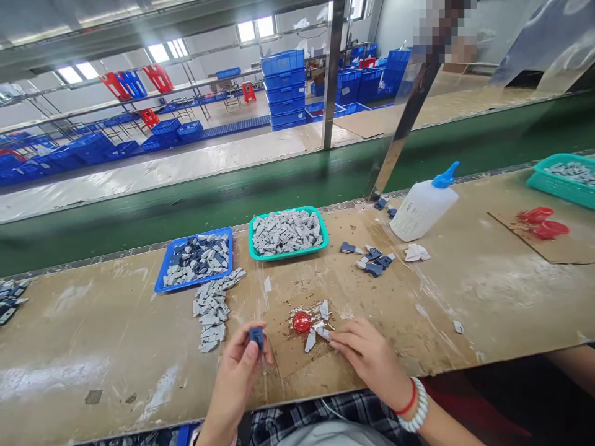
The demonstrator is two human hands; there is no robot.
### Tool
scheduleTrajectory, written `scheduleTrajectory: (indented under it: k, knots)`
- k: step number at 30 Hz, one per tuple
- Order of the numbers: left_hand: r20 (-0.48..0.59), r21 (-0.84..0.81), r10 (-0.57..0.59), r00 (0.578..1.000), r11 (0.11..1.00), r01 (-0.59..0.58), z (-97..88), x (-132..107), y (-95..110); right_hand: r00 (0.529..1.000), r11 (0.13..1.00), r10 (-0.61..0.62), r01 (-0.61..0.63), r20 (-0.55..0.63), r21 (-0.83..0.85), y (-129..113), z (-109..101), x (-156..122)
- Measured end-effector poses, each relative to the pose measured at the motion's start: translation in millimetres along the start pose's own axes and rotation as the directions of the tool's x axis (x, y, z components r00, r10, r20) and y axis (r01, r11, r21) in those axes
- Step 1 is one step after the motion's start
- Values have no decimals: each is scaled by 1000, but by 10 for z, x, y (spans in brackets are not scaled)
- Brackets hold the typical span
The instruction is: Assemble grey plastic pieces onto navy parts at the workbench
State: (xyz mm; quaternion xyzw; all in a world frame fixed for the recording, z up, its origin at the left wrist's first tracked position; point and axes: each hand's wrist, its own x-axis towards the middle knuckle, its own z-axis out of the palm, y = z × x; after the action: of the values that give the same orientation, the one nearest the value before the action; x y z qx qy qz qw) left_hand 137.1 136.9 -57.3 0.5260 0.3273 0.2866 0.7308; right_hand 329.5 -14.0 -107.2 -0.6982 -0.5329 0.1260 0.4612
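My left hand (240, 359) pinches a small dark blue plastic part (256, 336) between thumb and fingers, just above the table's front side. To its right, my right hand (367, 353) has its fingertips closed on a light grey plastic piece (323, 333). That piece lies among other grey pieces (310, 341) beside a small round red dish (302, 322). White smears surround the dish on a sheet of cardboard (288, 362). What the dish holds is hard to make out.
Behind are a blue tray (158, 282) of mixed parts and a green tray (251, 248) of grey pieces. Loose grey pieces (212, 310) lie left of my hands. Dark parts (374, 260), a crumpled tissue (417, 252) and a white bottle (421, 210) stand right. A post (400, 130) rises behind.
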Motion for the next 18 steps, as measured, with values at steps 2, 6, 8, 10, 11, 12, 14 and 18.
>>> scheduleTrajectory:
  k: [2, 6, 8, 10, 11, 12, 14, 18]
  knots:
    - [19, -1, -32, 999, 999, 32, 74, -53, -64, 981, 950, 195, -190, 2, 248, -20, -33, 31]
    - [162, 89, -75, 984, 994, 62, 283, -71, -88, 851, 673, 512, -484, 120, 559, -143, -118, 133]
    - [215, 169, -85, 973, 984, 49, 395, -54, -49, 835, 623, 535, -492, 128, 608, -248, -153, 183]
    - [271, 197, -98, 958, 979, 45, 496, -34, 5, 879, 677, 471, -411, 69, 610, -369, -173, 220]
    - [299, 199, -103, 949, 979, 44, 538, -26, 30, 910, 732, 413, -344, 18, 588, -429, -177, 234]
    - [317, 199, -97, 943, 979, 34, 573, -20, 52, 938, 789, 344, -268, -37, 552, -487, -180, 245]
    - [317, 205, -68, 946, 979, 1, 619, -13, 81, 972, 880, 197, -119, -127, 460, -587, -182, 263]
    - [293, 251, -14, 956, 966, -63, 646, -34, 116, 986, 940, -22, 77, -165, 332, -700, -198, 283]
